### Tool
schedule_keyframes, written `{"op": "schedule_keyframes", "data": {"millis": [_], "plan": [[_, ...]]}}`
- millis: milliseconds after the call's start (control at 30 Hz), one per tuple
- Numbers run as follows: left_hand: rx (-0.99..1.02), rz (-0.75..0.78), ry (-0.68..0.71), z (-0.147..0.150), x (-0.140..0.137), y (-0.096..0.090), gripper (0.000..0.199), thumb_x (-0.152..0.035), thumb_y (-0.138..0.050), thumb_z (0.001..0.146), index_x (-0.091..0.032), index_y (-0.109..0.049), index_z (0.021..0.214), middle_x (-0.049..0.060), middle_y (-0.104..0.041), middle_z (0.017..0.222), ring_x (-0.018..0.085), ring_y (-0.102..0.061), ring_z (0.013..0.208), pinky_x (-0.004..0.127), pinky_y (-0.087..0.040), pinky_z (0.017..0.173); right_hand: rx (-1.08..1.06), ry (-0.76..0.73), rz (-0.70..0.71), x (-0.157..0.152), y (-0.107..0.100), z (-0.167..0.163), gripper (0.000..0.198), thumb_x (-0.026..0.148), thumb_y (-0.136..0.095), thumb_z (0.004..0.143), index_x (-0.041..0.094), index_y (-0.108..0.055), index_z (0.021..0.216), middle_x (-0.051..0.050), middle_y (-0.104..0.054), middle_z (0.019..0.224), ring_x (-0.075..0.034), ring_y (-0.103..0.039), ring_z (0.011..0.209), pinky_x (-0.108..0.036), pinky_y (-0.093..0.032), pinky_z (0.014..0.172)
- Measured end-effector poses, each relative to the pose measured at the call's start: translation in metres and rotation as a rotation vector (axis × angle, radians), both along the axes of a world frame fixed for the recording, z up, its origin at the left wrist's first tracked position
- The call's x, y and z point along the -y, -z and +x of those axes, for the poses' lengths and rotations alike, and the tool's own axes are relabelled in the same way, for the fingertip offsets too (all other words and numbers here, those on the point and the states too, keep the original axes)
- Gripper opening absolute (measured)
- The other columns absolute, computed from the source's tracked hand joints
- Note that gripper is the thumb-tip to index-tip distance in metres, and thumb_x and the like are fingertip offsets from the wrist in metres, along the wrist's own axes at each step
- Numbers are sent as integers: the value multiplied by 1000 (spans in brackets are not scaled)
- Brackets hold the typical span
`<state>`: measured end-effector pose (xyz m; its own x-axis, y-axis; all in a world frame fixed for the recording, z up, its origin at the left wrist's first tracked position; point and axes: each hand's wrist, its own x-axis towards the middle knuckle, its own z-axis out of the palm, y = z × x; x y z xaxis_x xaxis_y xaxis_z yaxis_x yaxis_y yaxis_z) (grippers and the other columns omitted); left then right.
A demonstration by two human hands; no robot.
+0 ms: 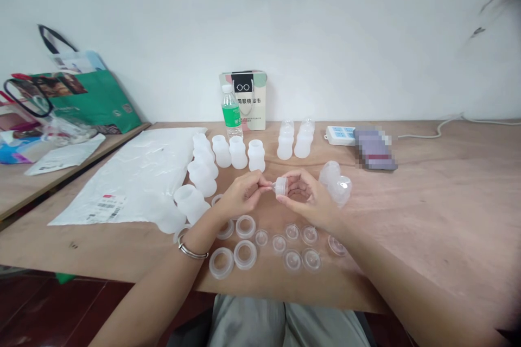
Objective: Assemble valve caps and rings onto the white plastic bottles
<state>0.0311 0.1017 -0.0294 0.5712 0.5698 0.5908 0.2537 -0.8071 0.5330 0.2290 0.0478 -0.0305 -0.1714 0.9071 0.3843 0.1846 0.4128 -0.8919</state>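
My right hand (303,195) grips a clear bottle collar ring (281,187) by its rim, held above the table. From the left, my left hand (248,192) pinches the tip of a clear silicone nipple (274,186) that pokes out of the ring. Below my hands lie several loose collar rings (245,255) and several clear nipples (292,260). Frosted bottle bodies (202,176) stand in a curve to the left and behind. Two bottles with clear domed caps (302,141) are at the back, and a few clear domed caps (339,188) lie beside my right hand.
A white plastic mailer (134,173) covers the table's left part. At the wall stand a water bottle (232,114) and a paper bag (258,111). A power strip (341,135) and a blurred phone-like object (373,149) lie back right. Green bags (93,100) sit far left.
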Motion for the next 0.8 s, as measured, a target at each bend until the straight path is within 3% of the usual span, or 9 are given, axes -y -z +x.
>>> {"op": "schedule_keyframes", "data": {"millis": [267,633,800], "plan": [[-8,-26,-23,2,3,2,10,-22,-54,88,-17,-54,79,2,-62,74,14,-61,72,27,-48,68,-18,113,3,-5,6,-2,31,35,-72,75,23,-53,97,-2,-62,88,-17,-62,80,-34,-53,76],[54,-80,38,-2,-3,0,8,-20,-55,87,-15,-56,81,4,-63,77,13,-59,71,25,-47,67,-88,-5,-130,-2,-2,2,27,34,-71,75,23,-56,94,-1,-63,88,-15,-63,77,-32,-51,73],[3,-67,17,-3,-3,3,4,-20,-53,88,-16,-55,87,4,-63,81,14,-60,75,28,-48,70,-104,-37,-154,-5,2,2,31,34,-72,76,24,-53,98,-2,-63,93,-16,-63,85,-33,-52,79]]}}
